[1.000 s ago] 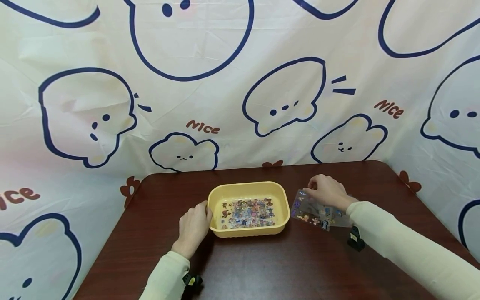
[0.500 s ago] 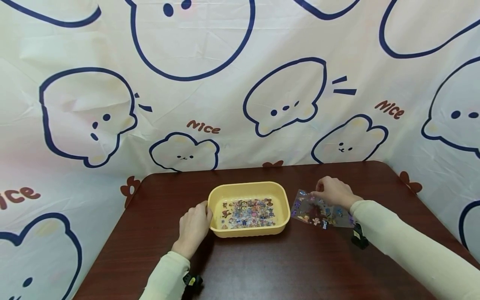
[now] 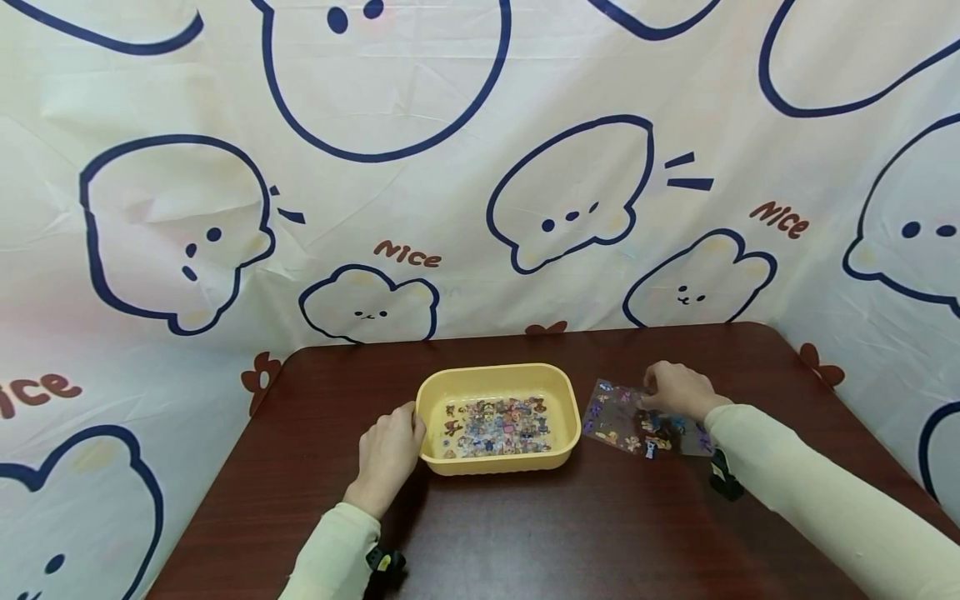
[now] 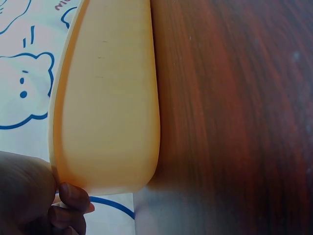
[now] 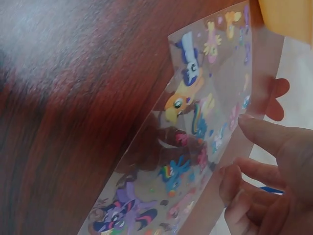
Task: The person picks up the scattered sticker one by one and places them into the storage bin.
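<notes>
In the head view a yellow plastic tub (image 3: 498, 463) stands on the table, with many small colourful cartoon stickers (image 3: 504, 427) lying at its bottom. My left hand (image 3: 388, 450) grips the tub's left end; the left wrist view shows fingers (image 4: 73, 197) curled at its rim. To the right of the tub lies a clear sticker sheet (image 3: 622, 421) printed with cartoon ponies, partly covered by my right hand (image 3: 678, 390). In the right wrist view the thumb (image 5: 266, 138) stands apart from the loosely curled fingers at the sheet's far edge. Nothing shows pinched between them.
A dark red-brown wooden table (image 3: 525, 533) bears everything. Behind and beside it hangs a white cloth backdrop (image 3: 450, 200) with blue bear outlines. Dark camera bands sit on both wrists.
My right hand has moved to the right and slightly down over the sticker sheet, uncovering more of its left part. The left hand and the tub have stayed put.
</notes>
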`<action>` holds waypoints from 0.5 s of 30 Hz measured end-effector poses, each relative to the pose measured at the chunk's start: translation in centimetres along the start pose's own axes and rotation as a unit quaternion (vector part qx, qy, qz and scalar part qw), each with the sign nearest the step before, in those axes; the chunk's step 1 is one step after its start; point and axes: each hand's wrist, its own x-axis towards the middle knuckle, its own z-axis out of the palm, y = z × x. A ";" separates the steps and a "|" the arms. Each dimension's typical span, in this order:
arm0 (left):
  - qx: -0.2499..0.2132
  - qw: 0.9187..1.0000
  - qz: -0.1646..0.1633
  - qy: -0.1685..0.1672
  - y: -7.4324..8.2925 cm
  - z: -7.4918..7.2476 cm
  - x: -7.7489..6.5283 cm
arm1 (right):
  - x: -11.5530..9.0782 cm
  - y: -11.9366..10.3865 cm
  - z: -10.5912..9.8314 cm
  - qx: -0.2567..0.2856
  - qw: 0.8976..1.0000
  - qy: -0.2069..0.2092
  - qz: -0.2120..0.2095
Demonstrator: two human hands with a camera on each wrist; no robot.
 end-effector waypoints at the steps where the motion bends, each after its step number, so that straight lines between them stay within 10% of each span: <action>1: 0.000 1.000 0.000 0.000 0.0 0.0 0.0 | 0.0 0.1 0.1 -0.002 1.000 -0.001 -0.002; 15: -0.002 1.000 -0.002 -0.007 0.1 -0.2 0.0 | 0.0 0.6 0.4 -0.020 1.000 -0.007 -0.007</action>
